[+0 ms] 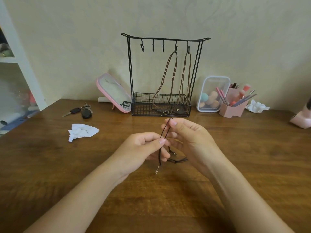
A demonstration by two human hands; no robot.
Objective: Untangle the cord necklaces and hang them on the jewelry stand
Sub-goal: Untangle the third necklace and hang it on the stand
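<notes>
**Dark cord held upright between both hands, just in front of the jewelry stand**

The dark cord necklace (165,132) runs nearly vertical, leaning slightly right at the top. The right hand (188,137) pinches its upper loop, thumb and forefinger closed on the doubled strand, and sits closest to the jewelry stand (161,73). The left hand (143,148) pinches the same cord lower down, fingers closed narrowly on it, nearer the person than the stand. Below the left hand the clasp end (157,170) dangles free above the desk (50,165), while a knotted tangle (176,158) lies under the right palm; how many strands it holds cannot be told.

On the stand, two brown necklaces (175,78) already hang from the two right-hand hooks; three hooks (153,46) left of them are bare. Judging by this, the loop's top points toward the stand, so the right hand is better placed to lift it up to a free hook once the tangle is freed.
</notes>
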